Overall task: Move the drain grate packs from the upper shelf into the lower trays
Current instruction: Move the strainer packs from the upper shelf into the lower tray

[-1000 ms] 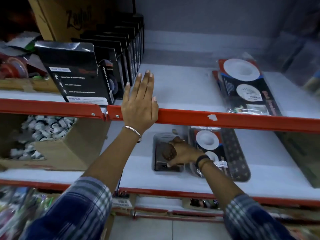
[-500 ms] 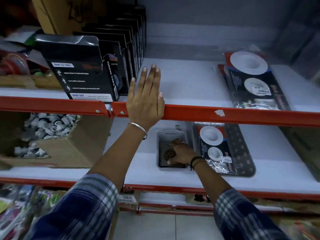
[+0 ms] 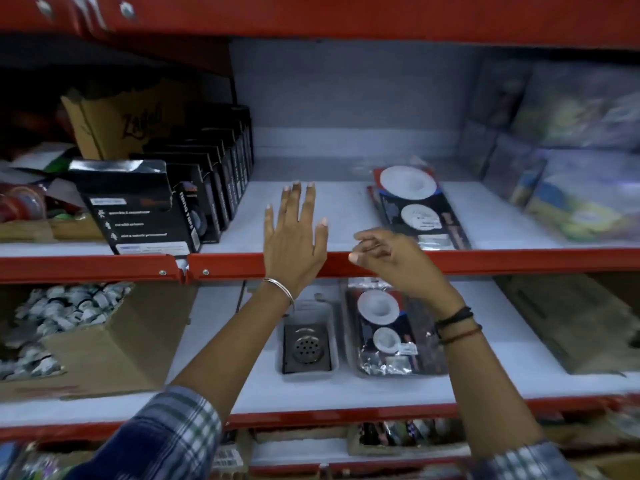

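Left hand (image 3: 294, 237) lies flat, fingers spread, on the red front rail (image 3: 519, 259) of the upper shelf at centre frame, while the right hand (image 3: 391, 261) hangs empty just beside it, fingers loosely curled and holding nothing. One drain grate pack (image 3: 415, 206) rests on the upper shelf, right of centre. Below, a small tray (image 3: 306, 341) holds a square perforated grate (image 3: 306, 348), and the larger tray (image 3: 391, 337) beside it holds another pack (image 3: 384, 327).
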`<state>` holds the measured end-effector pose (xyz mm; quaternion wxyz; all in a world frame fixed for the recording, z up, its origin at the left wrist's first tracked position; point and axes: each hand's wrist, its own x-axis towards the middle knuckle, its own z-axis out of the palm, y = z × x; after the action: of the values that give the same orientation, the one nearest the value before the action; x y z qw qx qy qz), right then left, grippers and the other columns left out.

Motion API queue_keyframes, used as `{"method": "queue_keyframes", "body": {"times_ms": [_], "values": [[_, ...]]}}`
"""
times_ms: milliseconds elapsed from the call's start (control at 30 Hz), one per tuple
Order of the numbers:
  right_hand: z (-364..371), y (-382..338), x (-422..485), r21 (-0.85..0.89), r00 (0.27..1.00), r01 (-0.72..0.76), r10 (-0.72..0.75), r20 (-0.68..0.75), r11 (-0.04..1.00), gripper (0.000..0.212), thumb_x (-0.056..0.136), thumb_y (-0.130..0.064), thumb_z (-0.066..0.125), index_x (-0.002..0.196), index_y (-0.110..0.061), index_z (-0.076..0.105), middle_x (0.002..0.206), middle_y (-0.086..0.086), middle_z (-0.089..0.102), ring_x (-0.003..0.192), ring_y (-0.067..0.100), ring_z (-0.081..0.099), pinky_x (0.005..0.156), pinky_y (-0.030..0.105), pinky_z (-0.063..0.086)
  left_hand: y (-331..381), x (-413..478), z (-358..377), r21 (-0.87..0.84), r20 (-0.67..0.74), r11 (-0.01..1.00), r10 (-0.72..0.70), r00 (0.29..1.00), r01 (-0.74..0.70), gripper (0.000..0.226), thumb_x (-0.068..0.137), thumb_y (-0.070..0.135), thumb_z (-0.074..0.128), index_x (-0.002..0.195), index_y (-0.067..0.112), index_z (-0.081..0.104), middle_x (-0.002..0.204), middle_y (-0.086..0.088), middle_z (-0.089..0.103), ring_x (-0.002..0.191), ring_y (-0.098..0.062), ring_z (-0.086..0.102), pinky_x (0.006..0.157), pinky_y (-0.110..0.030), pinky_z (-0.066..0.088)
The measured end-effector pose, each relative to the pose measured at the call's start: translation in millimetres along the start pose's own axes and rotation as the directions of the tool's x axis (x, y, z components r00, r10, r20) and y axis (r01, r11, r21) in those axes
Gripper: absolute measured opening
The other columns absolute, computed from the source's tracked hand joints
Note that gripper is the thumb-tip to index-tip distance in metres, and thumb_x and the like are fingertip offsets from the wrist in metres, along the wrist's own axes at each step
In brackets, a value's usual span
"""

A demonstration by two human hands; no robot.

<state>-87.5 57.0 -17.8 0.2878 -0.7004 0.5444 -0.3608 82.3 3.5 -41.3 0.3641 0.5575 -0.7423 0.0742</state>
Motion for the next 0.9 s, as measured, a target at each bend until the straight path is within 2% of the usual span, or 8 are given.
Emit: {"method": "queue_keyframes", "body": {"times_ms": [100,233,333,433,533,633,767,900], "values": [[-47.9,7.8,6.9,-0.110,0.989,0.004,-0.020,-0.147,0.994,0.035,0.084,-0.023,0.067,0.115,-0.009,0.059,0.096,0.002,0.067,0.078,0.003,0.060,0.066,-0.001,0.045,47.5,15.7,7.7,-0.086,0.001,0.996,0.020,1.000,-0.019,0.063,0.090,0.043,0.019,0.148,0.017,0.015,0.156,-0.008,0.023,0.146,-0.022,0.017,0.117,-0.046,0.014],[-100.1,30.8,23.2,-0.210,0.946,-0.058,-0.013,-0.324,0.976,0.032,0.082,-0.025,0.067,0.110,-0.008,0.064,0.092,0.008,0.070,0.081,0.014,0.063,0.077,0.022,0.052,95.7,35.7,27.5,-0.164,0.036,0.986,0.010,0.999,-0.004,0.062,0.092,0.044,0.026,0.146,0.015,0.019,0.152,-0.011,0.031,0.141,-0.026,0.028,0.115,-0.048,0.023],[-131.0,54.8,36.0,-0.325,0.946,-0.119,0.008,-0.323,0.938,0.030,0.081,-0.026,0.066,0.105,-0.007,0.065,0.100,0.011,0.070,0.091,0.024,0.064,0.074,0.025,0.043,124.2,47.5,50.3,-0.125,0.092,0.991,-0.041,0.995,0.052,0.063,0.092,0.047,0.029,0.145,0.013,0.022,0.146,-0.012,0.041,0.135,-0.028,0.037,0.113,-0.051,0.024],[-143.4,81.8,48.4,-0.396,0.954,-0.245,0.148,-0.259,0.885,0.045,0.083,-0.031,0.065,0.117,-0.001,0.058,0.121,0.020,0.060,0.109,0.034,0.057,0.087,0.034,0.046,138.1,50.4,67.7,-0.025,0.209,0.984,-0.166,0.964,0.175,0.066,0.093,0.046,0.035,0.144,0.008,0.019,0.140,-0.017,0.045,0.131,-0.034,0.041,0.112,-0.055,0.023],[-147.5,102.6,55.3,-0.357,0.934,-0.353,0.304,-0.186,0.865,0.039,0.084,-0.037,0.063,0.105,-0.004,0.058,0.109,0.018,0.061,0.097,0.030,0.058,0.069,0.028,0.046,148.1,49.8,75.7,0.083,0.299,0.954,-0.299,0.906,0.288,0.066,0.093,0.038,0.041,0.144,0.003,0.017,0.136,-0.022,0.046,0.125,-0.039,0.045,0.108,-0.052,0.029],[-146.8,111.0,61.4,-0.227,0.937,-0.343,0.313,-0.156,0.912,0.033,0.084,-0.032,0.065,0.096,-0.003,0.058,0.093,0.010,0.061,0.082,0.023,0.057,0.050,0.020,0.036,151.5,52.4,75.9,0.042,0.284,0.924,-0.375,0.882,0.379,0.056,0.088,0.028,0.051,0.133,0.003,0.030,0.132,-0.021,0.047,0.122,-0.037,0.045,0.102,-0.049,0.037],[-148.8,106.1,64.4,-0.102,0.953,-0.217,0.188,-0.236,0.971,0.024,0.087,-0.023,0.062,0.095,-0.001,0.060,0.090,0.011,0.063,0.085,0.028,0.062,0.053,0.022,0.038,154.4,57.7,66.7,-0.252,0.229,0.866,-0.380,0.896,0.432,0.050,0.084,0.005,0.054,0.129,-0.001,0.034,0.128,-0.024,0.042,0.120,-0.040,0.043,0.096,-0.046,0.041],[-151.8,90.9,42.5,0.057,0.936,-0.074,0.089,-0.340,0.996,0.023,0.089,-0.023,0.061,0.104,-0.006,0.058,0.073,-0.001,0.062,0.064,0.013,0.060,0.051,0.018,0.040,160.2,42.8,48.7,-0.510,0.174,0.757,-0.374,0.911,0.409,0.046,0.087,-0.008,0.045,0.131,-0.001,0.032,0.135,-0.020,0.034,0.118,-0.032,0.049,0.085,-0.017,0.042]]}}
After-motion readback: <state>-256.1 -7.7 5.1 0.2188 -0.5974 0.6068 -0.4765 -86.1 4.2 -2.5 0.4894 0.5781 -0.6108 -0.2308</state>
